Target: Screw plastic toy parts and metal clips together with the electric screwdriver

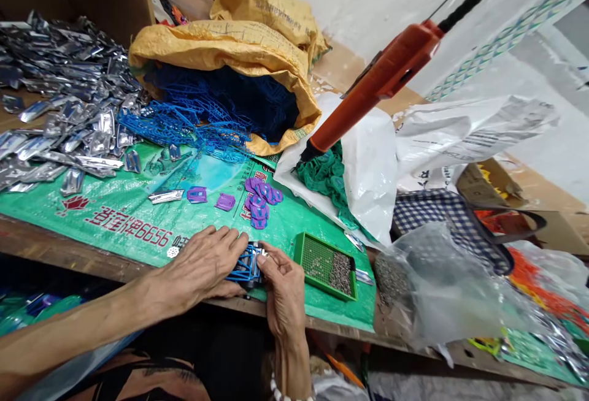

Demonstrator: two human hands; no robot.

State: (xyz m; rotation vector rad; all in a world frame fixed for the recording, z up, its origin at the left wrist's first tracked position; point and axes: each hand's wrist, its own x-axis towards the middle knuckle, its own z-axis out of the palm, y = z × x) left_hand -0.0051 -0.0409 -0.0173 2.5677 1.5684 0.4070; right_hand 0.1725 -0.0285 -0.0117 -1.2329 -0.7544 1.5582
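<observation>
Near the table's front edge, my left hand [209,263] and my right hand [283,278] are closed around a small blue plastic cage-like frame [246,267] with dark and silvery parts on it. My left fingers lie over its left side, partly covering it. On the right, my thumb and fingers pinch its end. Just beyond the hands are a pile of purple plastic pieces [260,198], a single purple piece [225,202] and another one [197,194]. A green tray [301,248] holding small screws [340,273] stands to the right of my right hand.
An orange-red electric screwdriver [375,85] hangs on a cord, tip low over green plastic parts [324,174]. A yellow sack [221,39] spills blue frames [197,122]. Silver pieces [69,100] are heaped at left. Plastic bags [451,278] and a checked bag [442,223] lie right.
</observation>
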